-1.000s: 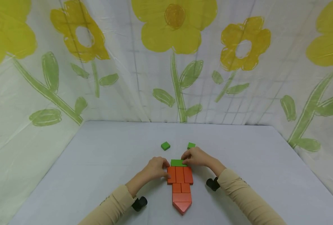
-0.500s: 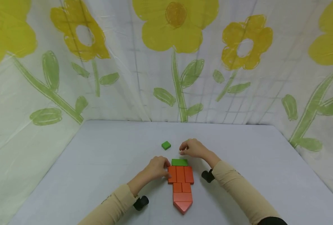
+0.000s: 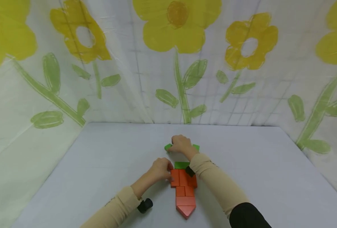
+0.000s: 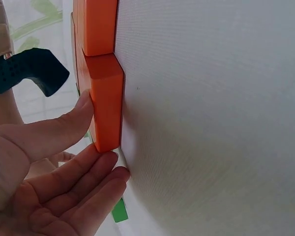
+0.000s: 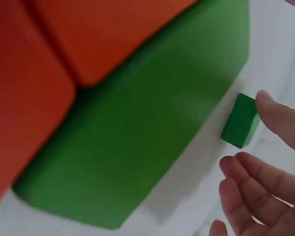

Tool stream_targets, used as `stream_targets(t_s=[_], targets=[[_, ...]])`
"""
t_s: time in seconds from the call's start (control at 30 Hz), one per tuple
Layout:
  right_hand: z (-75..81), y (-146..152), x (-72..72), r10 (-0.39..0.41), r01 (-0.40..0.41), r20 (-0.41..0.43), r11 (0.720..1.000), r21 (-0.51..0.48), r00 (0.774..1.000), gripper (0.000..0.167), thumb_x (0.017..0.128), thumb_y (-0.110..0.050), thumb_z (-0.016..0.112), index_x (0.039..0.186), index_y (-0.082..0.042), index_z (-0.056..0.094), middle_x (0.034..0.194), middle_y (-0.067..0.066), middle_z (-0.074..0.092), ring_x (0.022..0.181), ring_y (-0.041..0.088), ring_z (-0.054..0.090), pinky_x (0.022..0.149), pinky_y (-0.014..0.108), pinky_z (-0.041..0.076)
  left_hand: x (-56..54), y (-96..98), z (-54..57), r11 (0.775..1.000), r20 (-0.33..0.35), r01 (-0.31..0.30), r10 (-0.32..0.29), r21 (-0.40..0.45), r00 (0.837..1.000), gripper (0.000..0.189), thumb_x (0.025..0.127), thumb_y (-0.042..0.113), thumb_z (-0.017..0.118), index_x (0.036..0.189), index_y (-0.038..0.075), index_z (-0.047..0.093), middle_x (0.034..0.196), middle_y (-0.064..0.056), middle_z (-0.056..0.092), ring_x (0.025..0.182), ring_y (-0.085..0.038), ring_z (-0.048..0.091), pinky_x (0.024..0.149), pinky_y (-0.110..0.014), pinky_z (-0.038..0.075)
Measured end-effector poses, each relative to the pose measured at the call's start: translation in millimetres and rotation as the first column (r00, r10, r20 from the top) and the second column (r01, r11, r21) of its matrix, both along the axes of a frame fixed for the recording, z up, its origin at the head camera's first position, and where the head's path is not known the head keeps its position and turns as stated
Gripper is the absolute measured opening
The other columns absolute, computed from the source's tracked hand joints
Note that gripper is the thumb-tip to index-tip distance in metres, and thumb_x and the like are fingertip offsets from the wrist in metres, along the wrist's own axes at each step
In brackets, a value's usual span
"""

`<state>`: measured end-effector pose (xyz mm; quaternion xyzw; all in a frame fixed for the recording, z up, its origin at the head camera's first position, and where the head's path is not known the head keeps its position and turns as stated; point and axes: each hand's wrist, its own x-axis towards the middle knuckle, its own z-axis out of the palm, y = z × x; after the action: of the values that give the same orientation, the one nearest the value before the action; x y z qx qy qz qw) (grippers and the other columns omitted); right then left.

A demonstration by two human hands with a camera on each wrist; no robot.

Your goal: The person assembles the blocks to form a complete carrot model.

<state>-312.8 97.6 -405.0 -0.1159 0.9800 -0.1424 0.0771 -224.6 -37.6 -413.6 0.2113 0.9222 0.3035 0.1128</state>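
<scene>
My left hand [image 3: 159, 170] rests at the left side of an arrow-shaped row of orange-red blocks. In the left wrist view its thumb lies on the end orange block [image 4: 106, 103] and its fingertips touch that block's end. My right hand [image 3: 181, 146] reaches over the far part of the table to a small green block [image 3: 167, 147]. In the right wrist view the thumb is right at that green block [image 5: 240, 120], with the fingers apart below it. A longer green block [image 3: 181, 165] lies against the far end of the orange row.
Another small green block [image 3: 196, 147] lies just right of my right hand, partly hidden. A triangular red block [image 3: 186, 211] forms the row's near tip. Black wrist mounts [image 3: 190, 171] overhang the blocks. A flower-printed curtain [image 3: 122, 95] stands behind the white table [image 3: 114, 148].
My right hand has left the longer green block, passed by the right small green block and moved left to the other one. My left hand has stayed at the orange row.
</scene>
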Motion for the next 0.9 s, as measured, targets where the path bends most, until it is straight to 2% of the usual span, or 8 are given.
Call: stream_targets(t_s=[0.1, 0.2, 0.3, 0.4, 0.5, 0.73, 0.9], targets=[[-1.1, -0.7, 0.3, 0.019, -0.019, -0.023, 1.000, 0.013, 1.000, 0.026, 0.080, -0.028, 0.075, 0.074, -0.010, 0.057, 0.070, 0.000, 0.053, 0.065, 0.016, 0.049, 0.060, 0.034, 0.043, 0.6, 0.7, 0.6, 1.000, 0.004, 0.006, -0.006, 0.009, 1.000, 0.030, 0.064, 0.004, 0.087, 0.086, -0.002, 0.069, 0.076, -0.004, 0.062, 0.070, -0.016, 0.053, 0.064, -0.028, 0.047], [-0.1, 3.4, 0.3, 0.083, -0.084, -0.045, 0.996, -0.016, 0.996, 0.023, 0.079, -0.022, 0.073, 0.070, -0.010, 0.056, 0.065, -0.001, 0.047, 0.062, 0.014, 0.041, 0.057, 0.030, 0.037, 1.1, 0.6, 1.5, 1.000, 0.011, 0.001, -0.001, 0.012, 1.000, 0.030, 0.064, 0.004, 0.088, 0.086, -0.002, 0.068, 0.077, -0.004, 0.061, 0.071, -0.016, 0.053, 0.063, -0.028, 0.048], [2.0, 11.6, 0.7, 0.175, -0.179, -0.058, 0.981, -0.073, 0.983, 0.015, 0.080, -0.018, 0.074, 0.081, -0.005, 0.067, 0.074, 0.000, 0.059, 0.068, 0.014, 0.051, 0.063, 0.029, 0.044, 1.6, -0.5, 1.9, 1.000, 0.012, -0.009, 0.008, 0.008, 1.000, 0.031, 0.064, 0.004, 0.088, 0.087, -0.003, 0.069, 0.077, -0.004, 0.062, 0.071, -0.016, 0.054, 0.064, -0.028, 0.048], [3.4, 21.6, 1.4, 0.279, -0.283, -0.049, 0.950, -0.135, 0.959, 0.023, 0.080, -0.013, 0.076, 0.098, 0.000, 0.072, 0.091, 0.007, 0.069, 0.083, 0.019, 0.062, 0.074, 0.031, 0.052, 1.3, -2.1, 1.8, 1.000, 0.002, -0.012, 0.012, 0.007, 1.000, 0.031, 0.063, 0.004, 0.089, 0.087, -0.002, 0.069, 0.077, -0.004, 0.063, 0.071, -0.016, 0.055, 0.064, -0.027, 0.048], [3.5, 31.5, 3.3, 0.364, -0.361, -0.011, 0.918, -0.164, 0.931, 0.027, 0.081, -0.009, 0.074, 0.106, 0.001, 0.072, 0.100, 0.010, 0.071, 0.091, 0.023, 0.064, 0.078, 0.031, 0.053, 0.9, -2.4, 1.1, 1.000, -0.010, -0.007, 0.007, 0.009, 1.000, 0.031, 0.063, 0.005, 0.089, 0.087, -0.003, 0.069, 0.076, -0.004, 0.063, 0.071, -0.016, 0.055, 0.064, -0.027, 0.048], [-0.1, 39.3, 10.0, 0.447, -0.431, 0.068, 0.886, -0.170, 0.892, 0.027, 0.081, -0.004, 0.070, 0.108, -0.003, 0.073, 0.104, 0.005, 0.071, 0.095, 0.022, 0.062, 0.079, 0.030, 0.052, 0.5, -2.8, -1.7, 1.000, -0.022, -0.001, 0.001, 0.018, 1.000, 0.031, 0.064, 0.005, 0.089, 0.087, -0.003, 0.070, 0.078, -0.004, 0.064, 0.072, -0.016, 0.056, 0.064, -0.028, 0.049], [1.0, 39.3, 15.2, 0.467, -0.453, 0.080, 0.879, -0.150, 0.880, 0.028, 0.083, -0.002, 0.069, 0.111, -0.003, 0.072, 0.110, 0.008, 0.069, 0.099, 0.024, 0.062, 0.082, 0.031, 0.052, 0.6, -2.4, -1.9, 1.000, -0.021, -0.005, 0.005, 0.021, 1.000, 0.032, 0.064, 0.005, 0.089, 0.089, -0.003, 0.070, 0.080, -0.006, 0.066, 0.074, -0.018, 0.057, 0.066, -0.029, 0.050]])
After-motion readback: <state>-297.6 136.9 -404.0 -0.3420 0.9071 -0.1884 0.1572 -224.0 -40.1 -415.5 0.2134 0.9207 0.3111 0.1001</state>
